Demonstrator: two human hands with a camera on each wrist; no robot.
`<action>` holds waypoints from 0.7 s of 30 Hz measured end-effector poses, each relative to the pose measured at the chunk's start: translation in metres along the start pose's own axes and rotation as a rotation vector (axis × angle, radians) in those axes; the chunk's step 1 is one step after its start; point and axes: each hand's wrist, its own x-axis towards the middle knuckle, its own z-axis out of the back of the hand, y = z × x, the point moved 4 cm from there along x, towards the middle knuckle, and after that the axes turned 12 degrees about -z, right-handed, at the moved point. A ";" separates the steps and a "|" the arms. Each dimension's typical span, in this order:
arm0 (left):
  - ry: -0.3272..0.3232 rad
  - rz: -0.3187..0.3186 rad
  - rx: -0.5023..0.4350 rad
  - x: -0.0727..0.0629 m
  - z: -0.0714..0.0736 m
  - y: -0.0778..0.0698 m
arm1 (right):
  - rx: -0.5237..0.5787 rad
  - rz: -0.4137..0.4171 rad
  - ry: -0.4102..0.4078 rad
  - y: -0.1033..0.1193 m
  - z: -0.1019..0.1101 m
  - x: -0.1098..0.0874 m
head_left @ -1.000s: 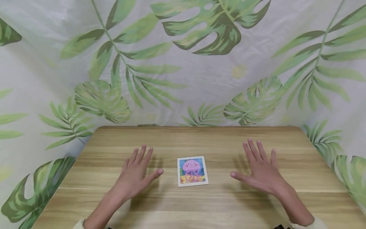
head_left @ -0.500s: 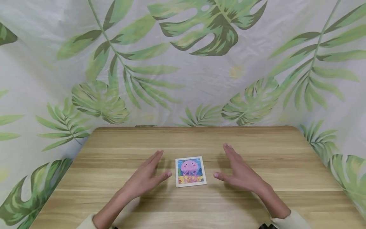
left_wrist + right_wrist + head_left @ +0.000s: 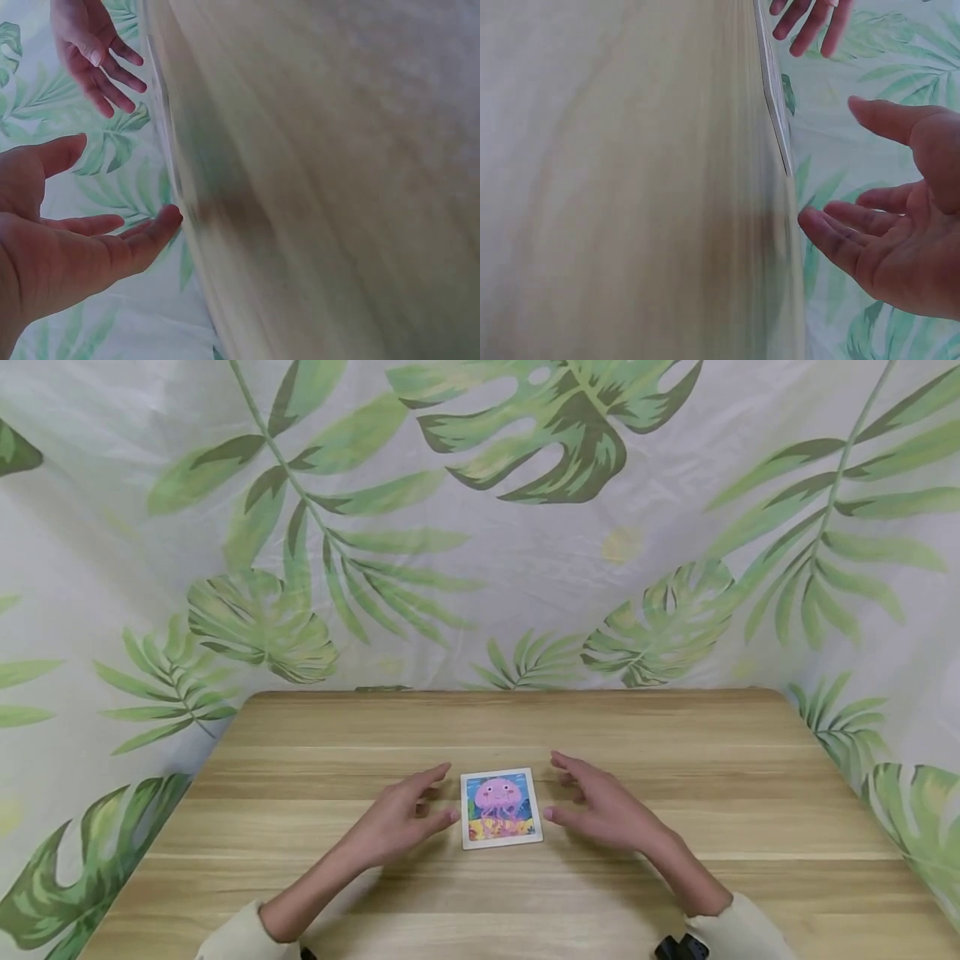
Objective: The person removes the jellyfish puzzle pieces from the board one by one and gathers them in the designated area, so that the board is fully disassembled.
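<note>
- Your left hand (image 3: 397, 823) and right hand (image 3: 603, 810) held nothing, fingers loosely bent: apparently the reaching step.
- Between them lay the jellyfish card (image 3: 501, 810), well short of the desk's (image 3: 480, 893) far edge; pinching its sides seemed called for.

Low on the left, it's the left grip (image 3: 64, 251), a bare hand, thumb well apart from the fingers, a fingertip lined up with the wooden counter's (image 3: 322, 180) edge, contact unclear! Above, the right grip (image 3: 84, 41), fingers spread! Behind both, pale leaf-printed cloth (image 3: 142, 300)!
</note>
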 end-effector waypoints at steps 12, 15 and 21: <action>0.068 0.037 -0.054 0.014 -0.015 -0.002 | -0.040 0.014 0.088 0.006 -0.014 0.018; 0.072 0.047 -0.042 0.017 -0.018 -0.004 | -0.069 0.015 0.089 0.007 -0.016 0.019; 0.096 0.016 0.009 0.025 -0.023 -0.006 | -0.104 0.016 0.068 0.007 -0.016 0.021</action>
